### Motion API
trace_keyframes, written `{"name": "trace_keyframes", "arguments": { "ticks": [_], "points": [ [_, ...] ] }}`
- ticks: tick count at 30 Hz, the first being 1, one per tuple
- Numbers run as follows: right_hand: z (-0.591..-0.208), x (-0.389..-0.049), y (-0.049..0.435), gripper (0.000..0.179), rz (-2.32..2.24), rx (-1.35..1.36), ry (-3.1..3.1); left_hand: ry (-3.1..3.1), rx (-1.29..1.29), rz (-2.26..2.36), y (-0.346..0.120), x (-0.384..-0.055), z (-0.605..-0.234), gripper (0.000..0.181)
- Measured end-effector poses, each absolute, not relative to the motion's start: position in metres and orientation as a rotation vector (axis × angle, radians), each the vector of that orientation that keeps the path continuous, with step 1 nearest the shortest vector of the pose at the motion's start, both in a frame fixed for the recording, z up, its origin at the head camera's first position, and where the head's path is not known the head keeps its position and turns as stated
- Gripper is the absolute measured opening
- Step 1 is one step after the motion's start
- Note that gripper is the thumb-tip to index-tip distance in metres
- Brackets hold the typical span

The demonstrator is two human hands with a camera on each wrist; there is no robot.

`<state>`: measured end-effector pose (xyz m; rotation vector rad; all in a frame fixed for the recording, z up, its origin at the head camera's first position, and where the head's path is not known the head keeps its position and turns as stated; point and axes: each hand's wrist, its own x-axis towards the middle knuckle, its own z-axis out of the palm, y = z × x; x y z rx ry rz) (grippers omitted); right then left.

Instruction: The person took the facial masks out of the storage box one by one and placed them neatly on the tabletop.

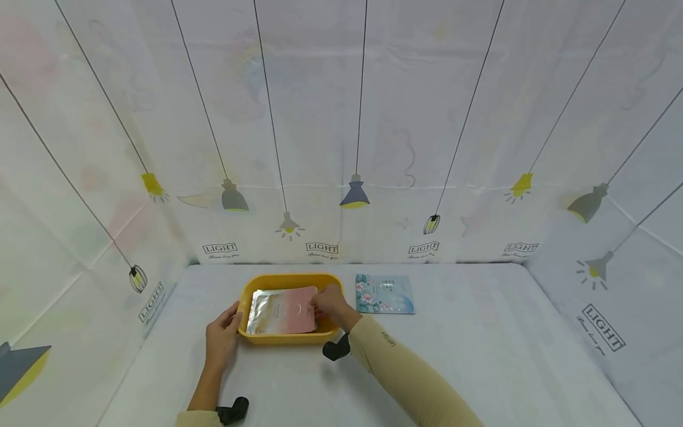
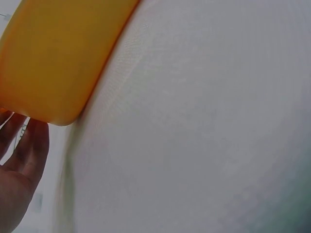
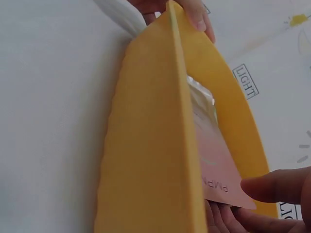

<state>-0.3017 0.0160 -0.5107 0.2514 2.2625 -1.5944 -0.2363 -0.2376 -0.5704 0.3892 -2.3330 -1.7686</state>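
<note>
A pink and silver sheet mask packet (image 1: 283, 311) lies within the yellow plastic tray (image 1: 288, 340), its pink end raised a little. My right hand (image 1: 332, 303) reaches over the tray's right side and pinches that pink end; in the right wrist view the thumb (image 3: 272, 186) is on top and the fingers are underneath. At the tray's left end my left hand (image 1: 221, 341) grips the rim, thumb over the edge and fingers against the outer wall. Whether more packets lie under this one is hidden.
A blue floral packet (image 1: 384, 293) lies flat on the white table (image 1: 469, 350), just right of the tray. Behind the table and along both sides hangs a white cloth (image 1: 405, 118) printed with lamps.
</note>
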Motion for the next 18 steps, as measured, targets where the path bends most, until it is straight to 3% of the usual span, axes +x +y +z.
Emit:
{"name": "trace_keyframes", "arguments": {
  "ticks": [10,18],
  "points": [
    [-0.514,-0.298,0.007,0.017,-1.594,0.240,2.260,-2.322,0.371,-1.733,-0.238,-0.236,-0.571,0.044],
    [-0.515,-0.296,0.004,0.011,-1.579,0.265,2.271,-2.336,0.374,-1.732,-0.238,-0.236,-0.571,0.043]
  ]
}}
